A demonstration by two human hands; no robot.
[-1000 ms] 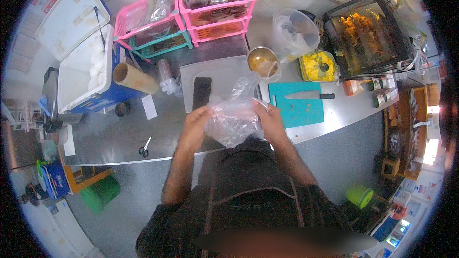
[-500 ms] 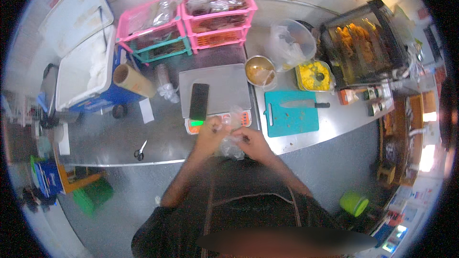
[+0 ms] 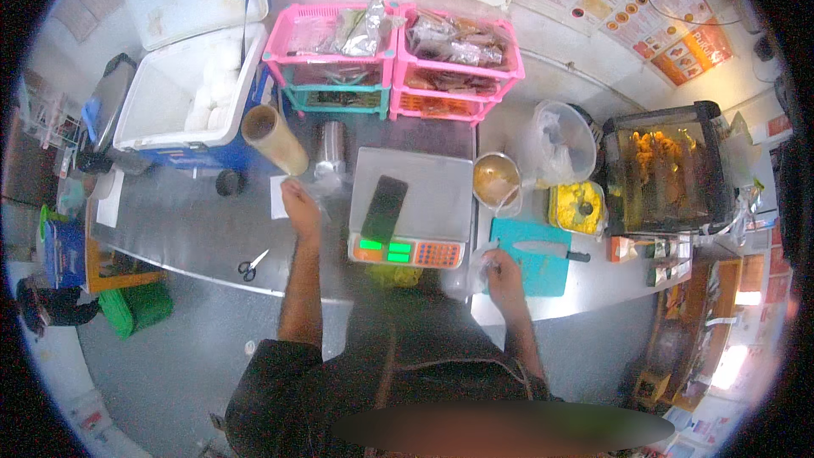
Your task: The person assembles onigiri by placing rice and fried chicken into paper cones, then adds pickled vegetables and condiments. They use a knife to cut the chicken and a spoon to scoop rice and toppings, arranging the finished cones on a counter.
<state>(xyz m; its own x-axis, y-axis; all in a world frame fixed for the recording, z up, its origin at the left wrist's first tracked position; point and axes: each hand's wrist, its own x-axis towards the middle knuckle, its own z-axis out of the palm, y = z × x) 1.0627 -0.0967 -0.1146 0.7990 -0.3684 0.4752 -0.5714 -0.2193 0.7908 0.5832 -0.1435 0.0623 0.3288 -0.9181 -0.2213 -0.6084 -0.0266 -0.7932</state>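
Note:
My right hand (image 3: 506,278) pinches a thin clear plastic bag (image 3: 482,271) at the front edge of the counter, beside the teal cutting board (image 3: 530,276). Out to the left, my left hand (image 3: 300,202) has its fingers curled over a white paper slip (image 3: 278,197); what they hold, if anything, is hidden. Clear plastic gathers beside it, at the foot of a metal cylinder (image 3: 331,142). Between my hands stands a weighing scale (image 3: 449,195) with lit green displays, and a black phone (image 3: 387,203) lies on its plate. Something yellow (image 3: 397,276) shows below the scale's front.
Scissors (image 3: 252,266) lie at front left. Behind are an open cooler box (image 3: 153,131), a cardboard tube (image 3: 273,142) and pink racks (image 3: 458,76). To the right are a metal bowl (image 3: 496,182), a knife (image 3: 543,248), a yellow-filled tub (image 3: 578,206) and a glass food display case (image 3: 661,174).
My hands have parted from in front of the scale. The left has moved left toward the paper slip; the right has moved right with the plastic bag. The view has shifted too.

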